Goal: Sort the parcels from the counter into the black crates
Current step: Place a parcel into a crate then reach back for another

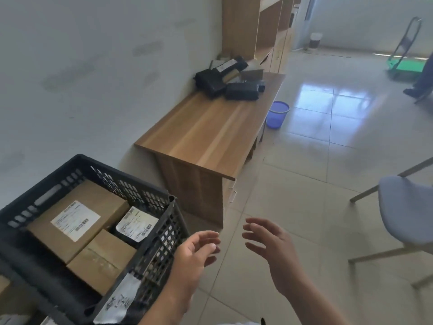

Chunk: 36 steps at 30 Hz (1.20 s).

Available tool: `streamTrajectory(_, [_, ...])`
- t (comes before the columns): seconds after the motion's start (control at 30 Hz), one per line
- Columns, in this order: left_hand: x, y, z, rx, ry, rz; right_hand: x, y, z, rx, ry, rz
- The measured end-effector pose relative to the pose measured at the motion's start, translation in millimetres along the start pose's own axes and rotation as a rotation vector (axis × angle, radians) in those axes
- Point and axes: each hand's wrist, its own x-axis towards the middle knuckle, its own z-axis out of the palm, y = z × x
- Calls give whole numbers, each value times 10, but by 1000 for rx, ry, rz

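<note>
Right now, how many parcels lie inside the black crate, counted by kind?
Brown cardboard boxes: 2, the large labelled box and the smaller box in front of it.
Black bag parcels: 1, the black bag with a white label.
Total: 3 parcels visible in the black crate; any hidden underneath cannot be counted.

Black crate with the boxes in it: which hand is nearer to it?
Left. The left hand hangs open just beside the black crate at its right wall, apart from it; the right hand is farther right over the floor.
</note>
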Motion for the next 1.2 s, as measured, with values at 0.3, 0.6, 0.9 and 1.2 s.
streamTrajectory(0.3, [998,428,823,84,-54,-23,1063,-478,-549,99,93,-5])
streamTrajectory(0.6, [2719,1209,1836,-14,-112,-72,2512,-1398,-1017,48,207,-6])
streamTrajectory(0.9, [4154,1917,2627,-56,-180,-71,3620,-2054,-1407,96,310,37])
streamTrajectory(1.2, [5179,2230,3137,50,-125,-100,5154,-2596,-1579,130,226,89])
